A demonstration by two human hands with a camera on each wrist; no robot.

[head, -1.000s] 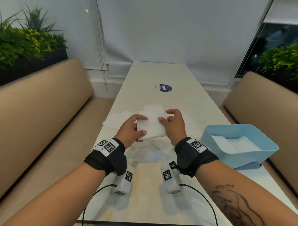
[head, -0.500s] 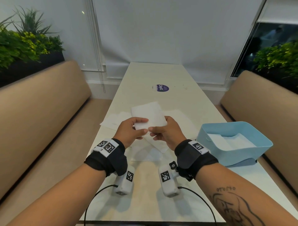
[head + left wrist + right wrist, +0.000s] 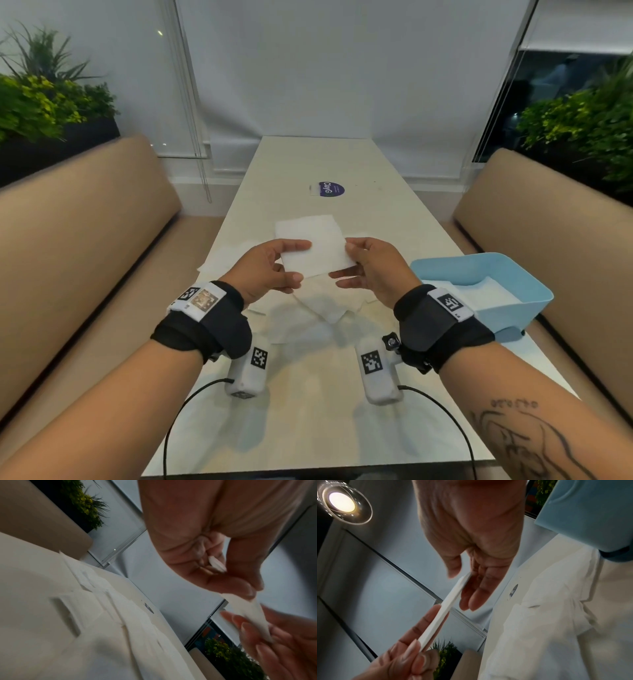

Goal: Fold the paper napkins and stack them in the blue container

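Napkin (image 3: 313, 245), folded, my left hand (image 3: 263, 270) pinching one edge, my right hand (image 3: 373, 270) pinching the other, both drawing wider apart than a moment ago.

Tan booth benches (image 3: 85, 240), white blinds (image 3: 325, 68), leafy planters (image 3: 44, 102), ceiling lamp (image 3: 341, 502)

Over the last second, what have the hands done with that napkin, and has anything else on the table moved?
The folded napkin has come up off the pile and now sits higher, held in the air. The left hand and right hand have slid apart and pinch its opposite edges. Neither has let go. The loose napkins on the table and the blue container with its stack lie as before.
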